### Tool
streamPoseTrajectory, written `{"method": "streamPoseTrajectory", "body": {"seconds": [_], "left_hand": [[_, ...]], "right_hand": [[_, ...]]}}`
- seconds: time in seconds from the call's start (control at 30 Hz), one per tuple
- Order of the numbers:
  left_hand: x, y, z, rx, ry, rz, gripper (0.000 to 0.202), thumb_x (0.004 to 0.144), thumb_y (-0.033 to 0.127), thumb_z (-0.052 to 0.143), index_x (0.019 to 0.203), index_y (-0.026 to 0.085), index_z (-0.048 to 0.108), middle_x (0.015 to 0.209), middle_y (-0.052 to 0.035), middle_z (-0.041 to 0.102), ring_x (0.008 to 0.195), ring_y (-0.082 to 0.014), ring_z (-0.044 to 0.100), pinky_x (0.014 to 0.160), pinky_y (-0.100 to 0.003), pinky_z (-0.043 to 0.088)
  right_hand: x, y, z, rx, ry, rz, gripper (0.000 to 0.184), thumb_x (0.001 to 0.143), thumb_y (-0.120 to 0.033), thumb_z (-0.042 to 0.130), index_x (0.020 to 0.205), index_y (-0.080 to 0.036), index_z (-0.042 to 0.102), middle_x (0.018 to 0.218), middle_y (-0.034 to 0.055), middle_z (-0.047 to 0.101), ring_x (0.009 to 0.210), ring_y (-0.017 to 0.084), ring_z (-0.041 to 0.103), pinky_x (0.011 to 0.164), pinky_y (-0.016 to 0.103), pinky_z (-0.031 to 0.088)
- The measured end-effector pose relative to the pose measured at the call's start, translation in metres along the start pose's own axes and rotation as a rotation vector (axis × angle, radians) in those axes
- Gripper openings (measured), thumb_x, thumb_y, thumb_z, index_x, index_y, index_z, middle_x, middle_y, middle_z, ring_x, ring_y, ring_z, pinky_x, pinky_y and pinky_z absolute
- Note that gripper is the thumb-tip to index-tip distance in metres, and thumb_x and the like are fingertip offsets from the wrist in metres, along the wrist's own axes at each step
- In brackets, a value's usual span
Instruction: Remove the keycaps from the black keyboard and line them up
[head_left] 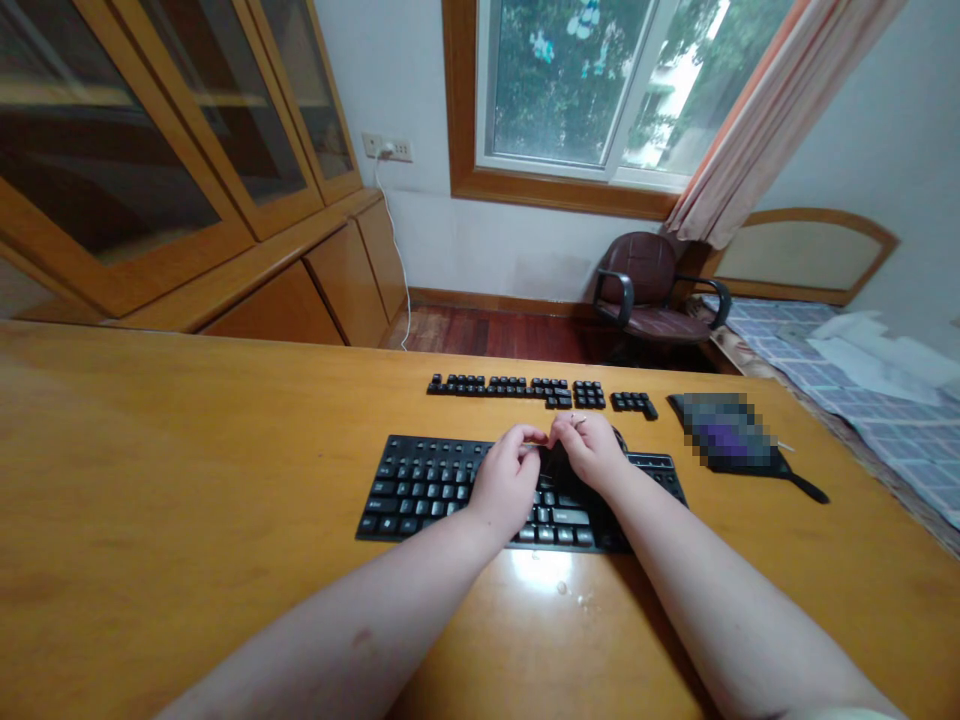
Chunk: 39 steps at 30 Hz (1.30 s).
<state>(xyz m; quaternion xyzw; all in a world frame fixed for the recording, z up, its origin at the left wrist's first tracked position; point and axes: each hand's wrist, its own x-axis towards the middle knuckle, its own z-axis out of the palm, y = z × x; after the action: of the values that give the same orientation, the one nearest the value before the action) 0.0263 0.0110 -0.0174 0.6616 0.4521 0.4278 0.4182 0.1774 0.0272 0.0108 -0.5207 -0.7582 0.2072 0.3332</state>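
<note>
A black keyboard (427,490) lies on the wooden desk, with keycaps seated across its left and middle; its right part looks dark and is partly covered by my right arm. My left hand (506,480) is over the keyboard's middle, thumb and fingers pinched together near its back edge. Just beside it, my right hand (592,450) is closed too, its fingertips close to the left ones. Something thin shows at the right fingers, too small to name. What either hand pinches is hidden. Behind the keyboard, loose black keycaps (465,386) stand in neat rows.
A black pouch with a strap (750,462), partly blurred out, lies on the desk (187,500) at the right. Beyond the desk are an office chair (645,285), a bed (862,370) and a glass-doored cabinet (277,240). A white cord (397,240) hangs from a wall socket.
</note>
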Motion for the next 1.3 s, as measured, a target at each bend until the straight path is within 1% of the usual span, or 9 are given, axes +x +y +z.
{"method": "streamPoseTrajectory", "body": {"seconds": [0.23,0.33,0.47,0.63,0.8,0.9,1.0,1.13,1.3], "left_hand": [[-0.001,0.004,0.002,0.51,-0.198,0.103,0.028,0.067,0.006,0.046,0.087,0.018,0.06,0.087,-0.0079,0.064,0.087,-0.0248,0.057,0.084,-0.038,0.043],[-0.002,0.007,0.003,0.597,-0.233,0.143,0.022,0.068,0.011,0.05,0.087,0.019,0.06,0.085,-0.0087,0.064,0.085,-0.0269,0.058,0.081,-0.04,0.044],[-0.004,0.01,0.003,0.629,-0.245,0.196,0.015,0.071,0.021,0.057,0.085,0.019,0.06,0.086,-0.0084,0.064,0.087,-0.0276,0.057,0.08,-0.04,0.042],[-0.003,0.01,0.003,0.604,-0.247,0.195,0.011,0.075,0.021,0.057,0.085,0.021,0.059,0.085,-0.0053,0.065,0.086,-0.0252,0.057,0.078,-0.039,0.041],[-0.001,0.009,0.003,0.48,-0.233,0.146,0.013,0.081,0.02,0.052,0.088,0.024,0.062,0.084,-0.0008,0.068,0.084,-0.0209,0.058,0.077,-0.034,0.042],[-0.002,0.008,0.003,0.45,-0.228,0.154,0.015,0.081,0.019,0.05,0.085,0.025,0.063,0.088,-0.0001,0.068,0.085,-0.0205,0.059,0.078,-0.034,0.042],[-0.002,0.006,0.002,0.395,-0.159,0.123,0.02,0.081,0.013,0.046,0.091,0.023,0.061,0.091,-0.0013,0.067,0.088,-0.0194,0.059,0.081,-0.033,0.043],[-0.002,0.002,0.0,0.244,-0.023,0.029,0.025,0.083,0.01,0.041,0.102,0.019,0.053,0.099,-0.0044,0.064,0.093,-0.0172,0.059,0.083,-0.03,0.045],[0.0,0.001,-0.002,0.188,-0.024,0.003,0.025,0.083,0.011,0.038,0.101,0.019,0.053,0.102,-0.0047,0.062,0.095,-0.0166,0.058,0.086,-0.03,0.045]], "right_hand": [[-0.003,-0.003,0.004,-0.046,-0.134,-0.082,0.039,0.087,-0.037,0.038,0.061,-0.017,0.06,0.058,0.002,0.059,0.057,0.012,0.054,0.059,0.022,0.041],[-0.005,0.004,0.005,0.037,-0.103,-0.091,0.043,0.088,-0.04,0.036,0.06,-0.018,0.06,0.056,0.0019,0.059,0.055,0.012,0.055,0.059,0.022,0.042],[-0.004,0.014,0.008,0.248,0.059,0.035,0.054,0.088,-0.05,0.031,0.057,-0.017,0.059,0.053,0.0022,0.058,0.052,0.013,0.054,0.055,0.023,0.043],[-0.001,0.015,0.011,0.353,0.172,0.175,0.057,0.083,-0.062,0.034,0.051,-0.018,0.054,0.048,0.0007,0.051,0.047,0.012,0.048,0.05,0.023,0.04],[0.006,0.026,0.002,0.434,0.53,0.266,0.059,0.085,-0.063,0.022,0.052,-0.02,0.047,0.05,0.0016,0.049,0.049,0.012,0.047,0.051,0.025,0.04],[0.008,0.034,-0.002,0.481,0.606,0.281,0.057,0.086,-0.061,0.025,0.054,-0.02,0.047,0.05,0.0014,0.049,0.048,0.012,0.047,0.05,0.024,0.039],[0.007,0.035,-0.001,0.5,0.579,0.21,0.056,0.087,-0.059,0.029,0.053,-0.019,0.05,0.05,0.0012,0.049,0.048,0.012,0.048,0.049,0.024,0.039],[0.003,0.028,0.004,0.444,0.445,0.075,0.058,0.086,-0.06,0.03,0.054,-0.018,0.056,0.051,0.0018,0.051,0.048,0.012,0.048,0.047,0.025,0.036],[0.001,0.02,0.006,0.316,0.223,-0.052,0.059,0.086,-0.06,0.031,0.053,-0.018,0.057,0.051,0.003,0.054,0.05,0.014,0.051,0.05,0.026,0.038]]}}
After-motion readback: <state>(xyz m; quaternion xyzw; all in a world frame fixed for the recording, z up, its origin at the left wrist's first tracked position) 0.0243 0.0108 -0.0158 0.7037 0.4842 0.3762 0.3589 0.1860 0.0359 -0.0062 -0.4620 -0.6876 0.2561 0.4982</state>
